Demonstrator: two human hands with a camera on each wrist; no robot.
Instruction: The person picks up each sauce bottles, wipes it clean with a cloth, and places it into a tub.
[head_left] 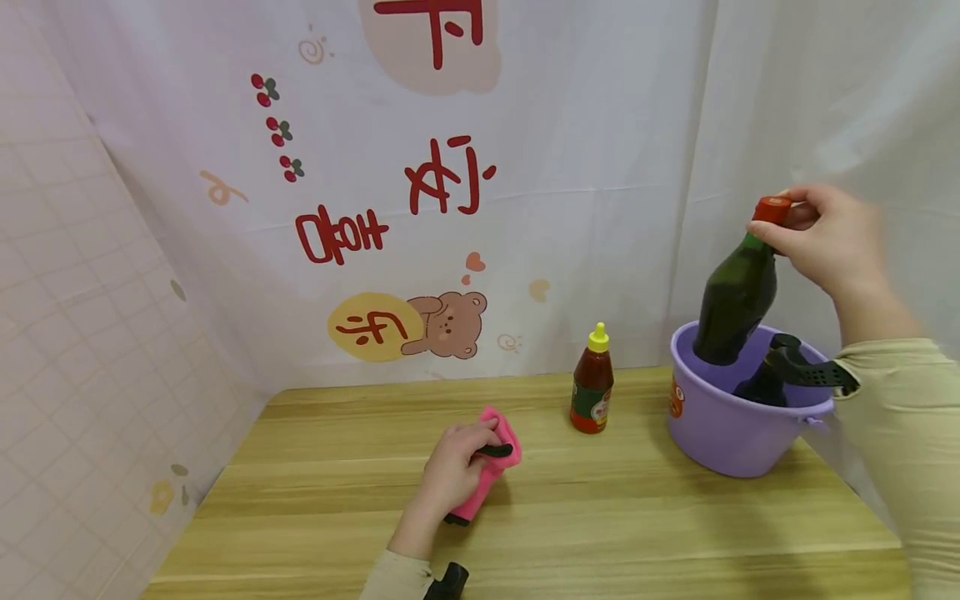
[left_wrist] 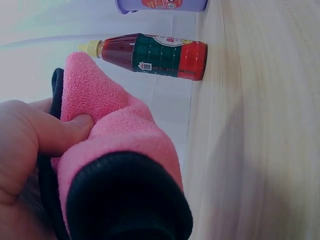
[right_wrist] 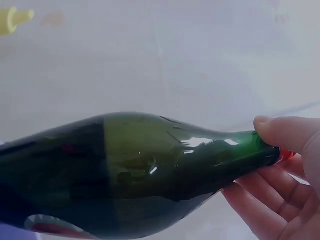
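My right hand (head_left: 840, 237) holds a green glass bottle (head_left: 738, 296) by its neck, just under the red cap. The bottle tilts, its base over the opening of a purple bucket (head_left: 738, 437); whether it touches the bucket I cannot tell. In the right wrist view, thumb and fingers (right_wrist: 285, 132) grip the bottle's neck (right_wrist: 245, 147). My left hand (head_left: 455, 467) pinches a pink cloth (head_left: 480, 492) with black edging, low over the wooden table. In the left wrist view, the thumb presses into the folded fluffy cloth (left_wrist: 120, 120).
A red sauce bottle (head_left: 592, 387) with a yellow nozzle cap stands upright between the cloth and the bucket. Something dark (head_left: 763, 385) shows inside the bucket, partly covered by the wrist strap. A white printed curtain (head_left: 585, 167) hangs behind the table (head_left: 600, 517).
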